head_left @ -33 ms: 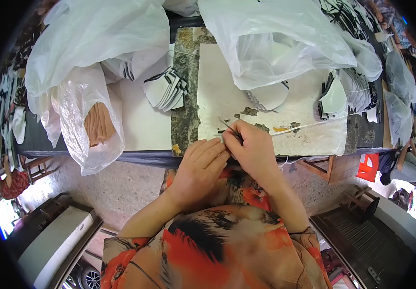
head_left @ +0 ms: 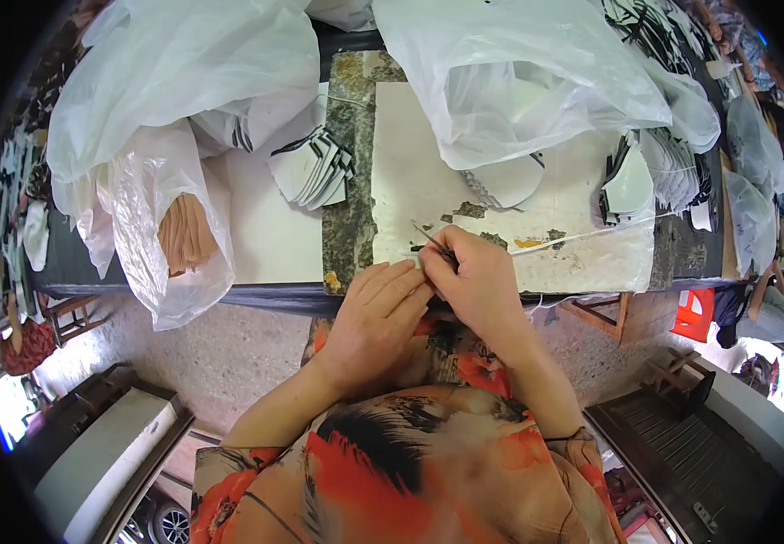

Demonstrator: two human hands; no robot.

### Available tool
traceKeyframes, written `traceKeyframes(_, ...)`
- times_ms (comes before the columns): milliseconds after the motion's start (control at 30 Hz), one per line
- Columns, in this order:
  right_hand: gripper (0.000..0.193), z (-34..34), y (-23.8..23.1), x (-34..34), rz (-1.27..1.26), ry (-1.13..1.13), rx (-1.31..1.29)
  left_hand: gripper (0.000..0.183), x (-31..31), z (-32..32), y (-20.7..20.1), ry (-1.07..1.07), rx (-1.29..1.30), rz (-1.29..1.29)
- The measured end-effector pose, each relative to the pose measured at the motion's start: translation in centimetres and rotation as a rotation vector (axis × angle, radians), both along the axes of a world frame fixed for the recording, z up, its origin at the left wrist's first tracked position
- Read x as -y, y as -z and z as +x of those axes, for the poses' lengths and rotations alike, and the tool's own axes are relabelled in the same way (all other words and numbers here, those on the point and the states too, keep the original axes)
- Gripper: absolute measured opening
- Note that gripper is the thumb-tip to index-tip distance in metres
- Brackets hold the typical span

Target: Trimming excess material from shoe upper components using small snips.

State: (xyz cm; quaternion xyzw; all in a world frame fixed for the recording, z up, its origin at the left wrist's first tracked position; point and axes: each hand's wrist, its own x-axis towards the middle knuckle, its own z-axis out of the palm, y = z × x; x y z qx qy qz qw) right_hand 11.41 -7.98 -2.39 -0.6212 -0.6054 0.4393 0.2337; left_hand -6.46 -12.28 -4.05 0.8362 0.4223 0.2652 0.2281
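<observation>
My right hand [head_left: 475, 272] is closed around a slim dark pointed tool [head_left: 434, 239] at the near edge of the worktable. Its tip points up and to the left, over a worn white sheet [head_left: 410, 136]. Against its fingertips rests my left hand [head_left: 378, 308], back up, fingers close together and bent at the ends. A small pale bit [head_left: 416, 260] shows between the two hands; whatever lies under the left fingers is hidden. Past the hands, a fanned stack of white, dark-edged pieces [head_left: 312, 170] sits left, and a stack of rounded white pieces [head_left: 510, 183] lies ahead.
Large translucent plastic bags [head_left: 201, 72] cover the far side. At the left, a clear bag [head_left: 142, 263] holds tan pieces [head_left: 185, 234]. More white pieces [head_left: 629, 186] stand at the right, near a white cord [head_left: 591, 238]. A red stool [head_left: 693, 314] and wooden benches are on the floor.
</observation>
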Motion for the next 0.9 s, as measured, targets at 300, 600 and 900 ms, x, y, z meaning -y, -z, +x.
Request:
traceKeyframes(300,0.019,0.5,0.0,-0.5,0.002,-0.026,-0.016,0.038,-0.1,-0.1,-0.1,0.012,-0.034,0.043)
traceKeyframes(600,0.017,0.2,0.3,-0.3,0.075,-0.027,0.005,0.026,0.4,-1.1,-0.3,-0.151,0.026,0.046)
traceKeyframes(900,0.018,0.0,0.2,-0.2,0.093,-0.030,0.036,0.025,-0.5,-0.7,0.1,-0.111,-0.145,0.030)
